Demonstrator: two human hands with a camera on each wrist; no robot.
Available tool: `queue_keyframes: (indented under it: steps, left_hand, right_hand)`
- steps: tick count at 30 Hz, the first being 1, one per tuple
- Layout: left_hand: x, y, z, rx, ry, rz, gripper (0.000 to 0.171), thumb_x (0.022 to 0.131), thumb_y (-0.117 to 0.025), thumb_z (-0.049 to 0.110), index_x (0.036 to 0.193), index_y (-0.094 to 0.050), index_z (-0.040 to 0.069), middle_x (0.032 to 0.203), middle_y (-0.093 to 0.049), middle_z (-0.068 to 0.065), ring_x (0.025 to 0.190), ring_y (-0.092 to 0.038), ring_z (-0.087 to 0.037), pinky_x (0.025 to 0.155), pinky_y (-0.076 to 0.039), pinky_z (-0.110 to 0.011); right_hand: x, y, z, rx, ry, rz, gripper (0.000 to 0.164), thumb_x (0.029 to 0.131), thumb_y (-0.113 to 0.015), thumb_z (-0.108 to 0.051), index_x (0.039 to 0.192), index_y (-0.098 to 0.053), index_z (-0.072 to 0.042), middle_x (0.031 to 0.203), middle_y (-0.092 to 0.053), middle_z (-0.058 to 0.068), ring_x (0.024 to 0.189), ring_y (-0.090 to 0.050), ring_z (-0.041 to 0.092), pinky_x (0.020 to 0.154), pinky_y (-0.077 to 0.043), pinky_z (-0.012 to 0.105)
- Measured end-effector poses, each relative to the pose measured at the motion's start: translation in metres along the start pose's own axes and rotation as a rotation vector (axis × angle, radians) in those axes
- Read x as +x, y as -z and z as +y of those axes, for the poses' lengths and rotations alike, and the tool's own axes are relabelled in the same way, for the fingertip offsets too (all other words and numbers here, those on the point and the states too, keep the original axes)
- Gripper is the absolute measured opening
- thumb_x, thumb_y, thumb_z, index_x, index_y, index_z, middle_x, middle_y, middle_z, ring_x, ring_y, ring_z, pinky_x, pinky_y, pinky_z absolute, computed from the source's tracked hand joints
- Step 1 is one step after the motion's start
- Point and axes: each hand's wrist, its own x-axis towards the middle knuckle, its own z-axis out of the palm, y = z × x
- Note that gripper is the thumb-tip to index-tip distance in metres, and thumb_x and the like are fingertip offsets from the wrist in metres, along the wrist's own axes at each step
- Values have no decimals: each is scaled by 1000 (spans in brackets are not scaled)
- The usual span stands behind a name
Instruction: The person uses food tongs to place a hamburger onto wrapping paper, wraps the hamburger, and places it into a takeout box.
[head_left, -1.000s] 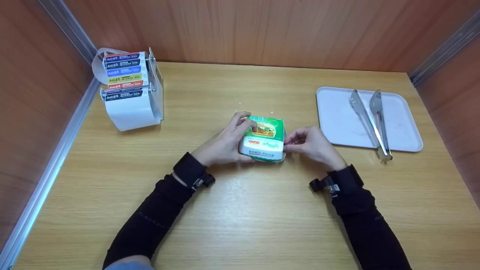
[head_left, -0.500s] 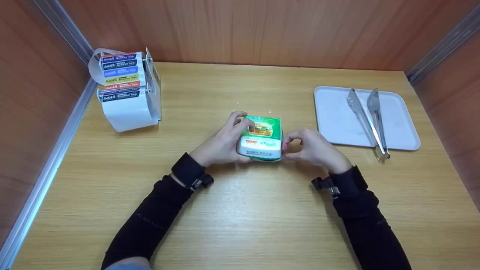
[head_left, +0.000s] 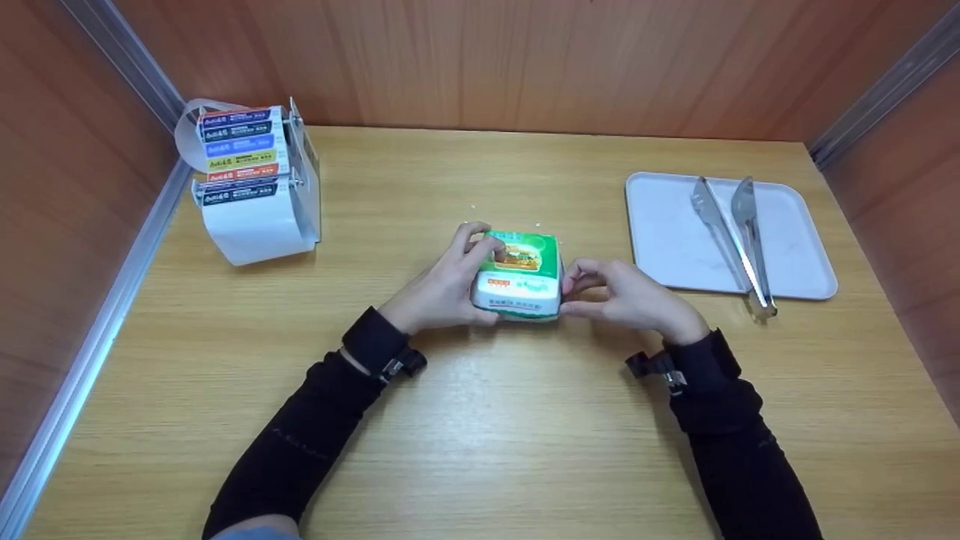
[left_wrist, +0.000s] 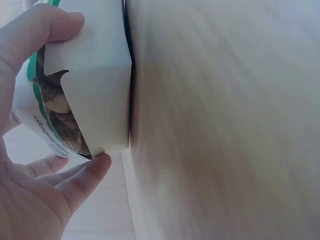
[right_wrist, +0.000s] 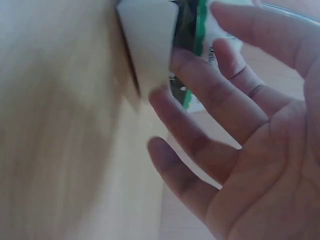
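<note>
A green and white burger box (head_left: 521,274) with a burger picture sits mid-table. My left hand (head_left: 442,292) grips its left side, a finger bent over the top and the thumb at the near side. In the left wrist view, that thumb (left_wrist: 65,22) lies on the box (left_wrist: 100,105), and a gap in its side shows something brown inside. At the right side is my right hand (head_left: 626,296), thumb and index finger apart at the box's edge. The right wrist view shows the right hand's fingers (right_wrist: 215,95) spread, two reaching the side flap (right_wrist: 150,45).
A white tray (head_left: 664,247) stands at the back right, metal tongs (head_left: 731,232) lying across it and past its front edge. At the back left is a label-roll dispenser (head_left: 251,225) with coloured labels. Small crumbs (head_left: 538,224) lie behind the box. Wooden panels enclose the table.
The right thumb and index finger, close together at the box's right edge a second ago, have spread apart. The left hand keeps its grip, and the box stays in place.
</note>
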Motion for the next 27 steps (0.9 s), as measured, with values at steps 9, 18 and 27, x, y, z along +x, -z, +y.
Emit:
queue_keyframes:
  steps: [9, 18, 27]
  left_hand:
    - [-2, 9, -1, -74, 84, 83, 78, 74, -98, 33, 132, -47, 20, 151, -38, -9, 131, -55, -30, 109, -55, -45]
    - [3, 14, 7, -369, 225, 201, 77, 78, -98, 30, 128, -41, 19, 146, -39, -8, 132, -58, -36, 105, -60, -44]
    - [0, 11, 28, -557, 292, 257, 75, 82, -94, 38, 128, -39, 18, 135, -41, -7, 106, -71, -31, 89, -63, -36]
  right_hand:
    - [3, 0, -4, 81, 60, 214, 47, 93, -86, -31, 125, -67, -4, 125, -72, 13, 118, -72, 33, 105, -58, 58]
    - [14, -36, -8, 117, 128, 323, 114, 85, -94, -31, 170, -17, -25, 176, -28, 12, 153, -44, 45, 117, -46, 67]
    - [19, -58, -22, -63, 312, 612, 137, 75, -101, -36, 171, -9, -4, 178, -22, 16, 162, -31, 29, 128, -40, 51]
